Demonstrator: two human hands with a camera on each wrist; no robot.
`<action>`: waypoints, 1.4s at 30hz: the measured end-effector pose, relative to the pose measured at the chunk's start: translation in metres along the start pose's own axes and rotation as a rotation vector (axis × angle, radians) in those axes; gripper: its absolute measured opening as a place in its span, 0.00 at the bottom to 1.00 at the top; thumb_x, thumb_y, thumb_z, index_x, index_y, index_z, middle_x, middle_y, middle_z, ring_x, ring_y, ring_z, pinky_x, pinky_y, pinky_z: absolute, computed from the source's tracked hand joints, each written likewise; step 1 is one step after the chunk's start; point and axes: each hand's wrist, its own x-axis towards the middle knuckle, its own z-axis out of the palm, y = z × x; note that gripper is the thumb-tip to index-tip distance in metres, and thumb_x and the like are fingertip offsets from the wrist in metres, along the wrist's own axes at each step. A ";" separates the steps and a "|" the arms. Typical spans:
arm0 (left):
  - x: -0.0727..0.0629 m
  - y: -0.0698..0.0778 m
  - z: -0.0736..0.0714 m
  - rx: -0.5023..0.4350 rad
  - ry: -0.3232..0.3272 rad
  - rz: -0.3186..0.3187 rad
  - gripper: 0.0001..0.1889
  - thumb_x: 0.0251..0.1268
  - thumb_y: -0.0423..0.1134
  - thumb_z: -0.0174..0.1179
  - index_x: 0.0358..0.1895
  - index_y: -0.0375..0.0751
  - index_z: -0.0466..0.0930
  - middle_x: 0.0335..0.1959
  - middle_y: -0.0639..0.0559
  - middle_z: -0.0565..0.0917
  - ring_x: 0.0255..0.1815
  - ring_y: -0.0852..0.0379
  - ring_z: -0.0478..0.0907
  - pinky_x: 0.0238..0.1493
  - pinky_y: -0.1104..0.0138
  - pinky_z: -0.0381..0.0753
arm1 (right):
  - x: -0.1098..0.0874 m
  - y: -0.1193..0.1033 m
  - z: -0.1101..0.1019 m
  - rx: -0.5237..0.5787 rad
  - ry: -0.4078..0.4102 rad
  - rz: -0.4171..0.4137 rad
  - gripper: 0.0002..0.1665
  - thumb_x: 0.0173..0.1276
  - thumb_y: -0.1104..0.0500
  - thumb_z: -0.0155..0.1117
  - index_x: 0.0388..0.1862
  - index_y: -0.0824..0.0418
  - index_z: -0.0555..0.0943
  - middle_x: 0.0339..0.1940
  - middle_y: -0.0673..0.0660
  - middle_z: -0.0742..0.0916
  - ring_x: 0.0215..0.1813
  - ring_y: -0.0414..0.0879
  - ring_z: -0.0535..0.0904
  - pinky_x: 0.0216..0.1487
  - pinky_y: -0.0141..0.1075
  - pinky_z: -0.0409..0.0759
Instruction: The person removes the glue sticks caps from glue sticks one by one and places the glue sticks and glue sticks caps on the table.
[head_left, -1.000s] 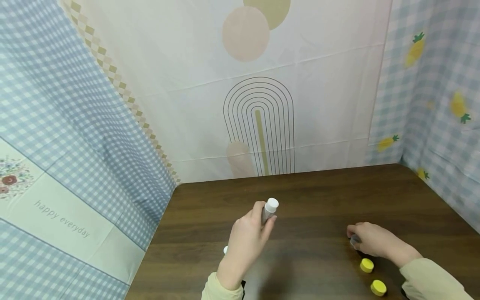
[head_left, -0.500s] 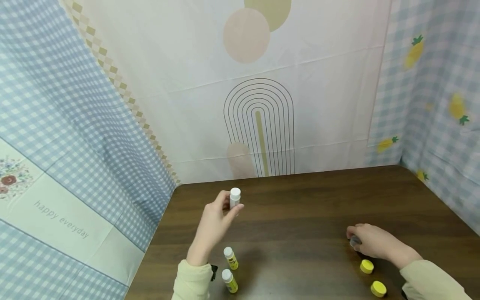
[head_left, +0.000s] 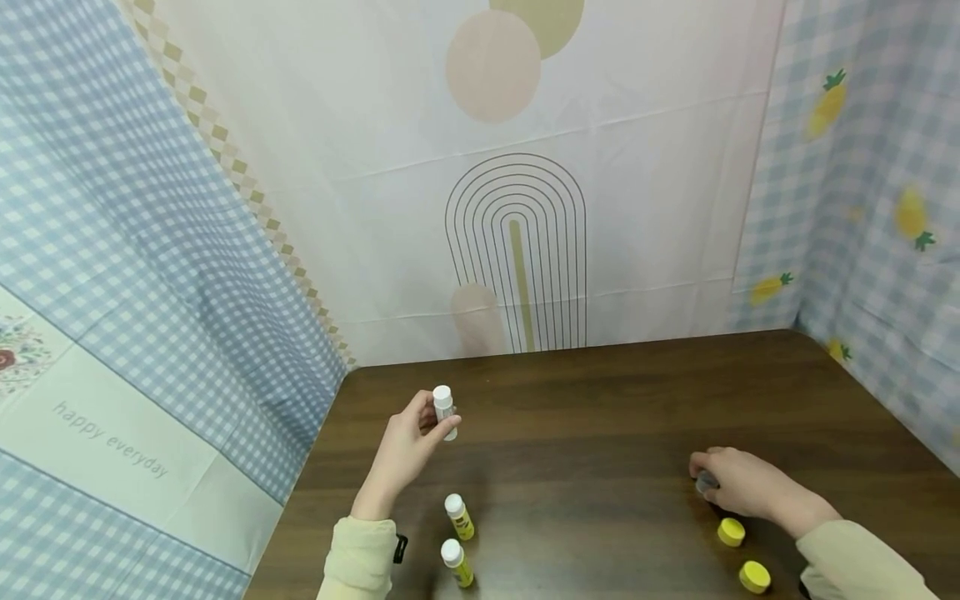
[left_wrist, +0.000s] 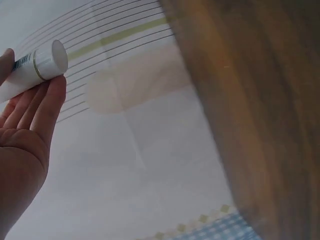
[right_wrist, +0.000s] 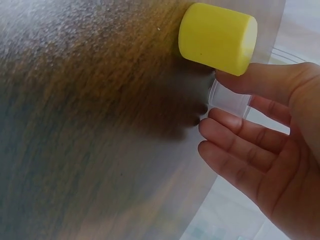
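Observation:
My left hand (head_left: 406, 443) holds a white glue stick (head_left: 444, 410) above the left part of the table, thumb on one side and fingers on the other. In the left wrist view, the white end of the glue stick (left_wrist: 47, 62) points away from the palm. At right, my right hand (head_left: 750, 483) pinches a small clear cap (right_wrist: 230, 97) down at the tabletop. Close beside it is a yellow cap (head_left: 731, 532), with a second yellow cap (head_left: 754, 577) nearer the front.
Two glue sticks with yellow labels and white tops, the farther glue stick (head_left: 460, 517) and the nearer glue stick (head_left: 457, 563), stand right of the left forearm. Patterned cloths hang behind the wooden table (head_left: 585, 467) and along both sides.
The left hand has moved left and slightly farther back with the white glue stick, uncovering the two yellow-labelled glue sticks. My right hand keeps its place on the clear cap.

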 end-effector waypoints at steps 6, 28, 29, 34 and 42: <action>-0.003 -0.027 0.013 -0.004 -0.082 -0.045 0.13 0.67 0.44 0.67 0.49 0.44 0.76 0.43 0.51 0.89 0.46 0.54 0.86 0.45 0.61 0.84 | -0.001 -0.001 0.000 0.002 0.005 -0.004 0.12 0.62 0.61 0.73 0.42 0.55 0.81 0.35 0.48 0.80 0.32 0.39 0.74 0.33 0.40 0.76; -0.024 -0.074 0.043 -0.076 -0.368 -0.062 0.13 0.72 0.42 0.62 0.50 0.39 0.73 0.44 0.50 0.87 0.48 0.54 0.85 0.45 0.67 0.82 | 0.000 -0.002 -0.001 0.077 -0.058 0.029 0.11 0.65 0.62 0.71 0.44 0.54 0.80 0.36 0.50 0.79 0.33 0.42 0.73 0.34 0.41 0.74; -0.025 -0.075 0.044 -0.085 -0.367 -0.061 0.14 0.71 0.42 0.63 0.50 0.39 0.73 0.44 0.49 0.87 0.48 0.53 0.85 0.45 0.67 0.82 | -0.001 -0.002 -0.001 0.076 -0.057 0.031 0.10 0.66 0.62 0.71 0.44 0.54 0.80 0.36 0.49 0.79 0.32 0.42 0.73 0.34 0.41 0.74; -0.028 -0.078 0.041 -0.113 -0.365 -0.072 0.13 0.70 0.42 0.64 0.49 0.40 0.74 0.47 0.47 0.87 0.51 0.51 0.85 0.49 0.65 0.82 | -0.002 -0.003 -0.001 0.062 -0.048 0.023 0.10 0.66 0.62 0.70 0.43 0.54 0.80 0.36 0.49 0.79 0.31 0.41 0.72 0.33 0.40 0.74; -0.030 -0.079 0.038 -0.098 -0.399 -0.086 0.12 0.70 0.42 0.64 0.48 0.43 0.73 0.50 0.48 0.86 0.54 0.49 0.84 0.54 0.60 0.81 | -0.001 -0.003 -0.001 0.053 -0.046 0.017 0.10 0.66 0.62 0.70 0.43 0.54 0.80 0.36 0.49 0.79 0.31 0.41 0.71 0.32 0.39 0.73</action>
